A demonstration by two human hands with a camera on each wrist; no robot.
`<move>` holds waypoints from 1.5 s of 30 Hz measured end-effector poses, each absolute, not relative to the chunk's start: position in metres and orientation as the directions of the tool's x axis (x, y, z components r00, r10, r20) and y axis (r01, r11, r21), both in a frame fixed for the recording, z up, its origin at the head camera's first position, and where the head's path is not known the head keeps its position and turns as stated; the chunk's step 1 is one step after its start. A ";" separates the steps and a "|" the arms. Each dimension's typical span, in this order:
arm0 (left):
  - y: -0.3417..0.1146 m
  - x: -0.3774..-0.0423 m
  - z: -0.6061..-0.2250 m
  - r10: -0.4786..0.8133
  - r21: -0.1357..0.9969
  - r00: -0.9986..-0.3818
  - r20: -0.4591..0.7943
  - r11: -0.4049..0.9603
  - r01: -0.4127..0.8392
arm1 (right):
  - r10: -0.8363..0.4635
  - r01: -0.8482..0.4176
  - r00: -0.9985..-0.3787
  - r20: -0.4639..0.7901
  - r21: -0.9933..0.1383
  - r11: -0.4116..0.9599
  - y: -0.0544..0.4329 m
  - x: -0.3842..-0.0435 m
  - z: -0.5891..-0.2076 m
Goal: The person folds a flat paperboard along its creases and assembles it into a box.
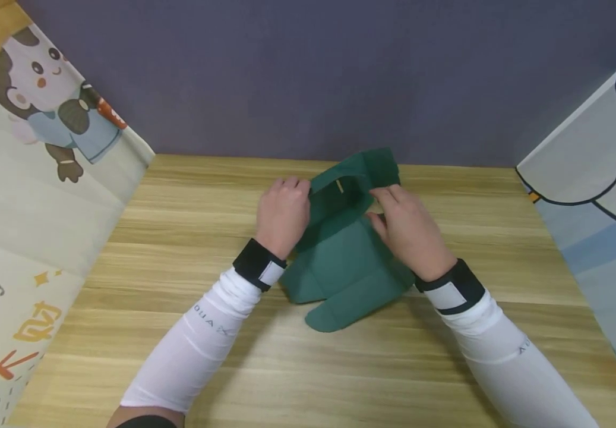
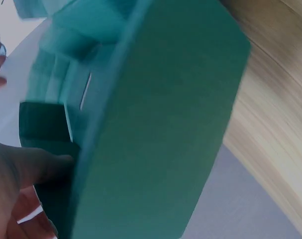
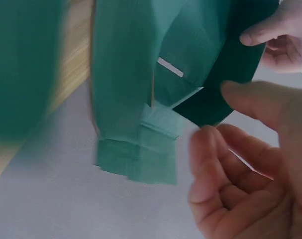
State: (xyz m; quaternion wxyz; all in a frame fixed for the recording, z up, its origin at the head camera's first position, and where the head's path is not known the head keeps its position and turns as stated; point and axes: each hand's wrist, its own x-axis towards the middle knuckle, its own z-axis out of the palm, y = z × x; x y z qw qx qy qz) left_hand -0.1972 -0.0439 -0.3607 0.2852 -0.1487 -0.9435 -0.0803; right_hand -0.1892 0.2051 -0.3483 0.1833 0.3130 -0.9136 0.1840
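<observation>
Fingers [image 3: 205, 154] of the left hand [image 1: 283, 217] and right hand [image 1: 411, 232] pinch a green box [image 1: 347, 255]

Behind everything rises a dark wall [image 1: 313, 77], and before it lies the worktop [image 1: 500, 238]. The box, of creased card, is toward the far side of the worktop, between the two hands, its far end showing against the wall. It is tilted and only partly folded, which would explain a grip at two places: such thin card probably springs loose when let go. Whether its underside rests on the worktop or is lifted off it cannot be told.

A long panel [image 1: 340, 312] with a rounded end spreads toward the near side, gripped by neither hand. The left hand pinches the box's side, its thumb [image 2: 41, 164] on the inner face, probably to steady it. The right hand pinches a smaller flap [image 3: 205, 102] between thumb and fingers, a hold that seems suited to bending one piece while the rest is braced. Smallest is a pale slit [image 3: 170, 67].

From above, the left fingertips are mostly hidden, and the left wrist view cuts that hand off. A green patch at the right wrist view's left edge is too blurred to identify.
</observation>
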 end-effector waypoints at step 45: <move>-0.034 -0.159 -0.368 0.170 0.216 -0.781 0.602 0.906 0.363 | -0.446 -0.548 -0.701 0.556 -0.022 0.836 0.174 -0.197 -0.378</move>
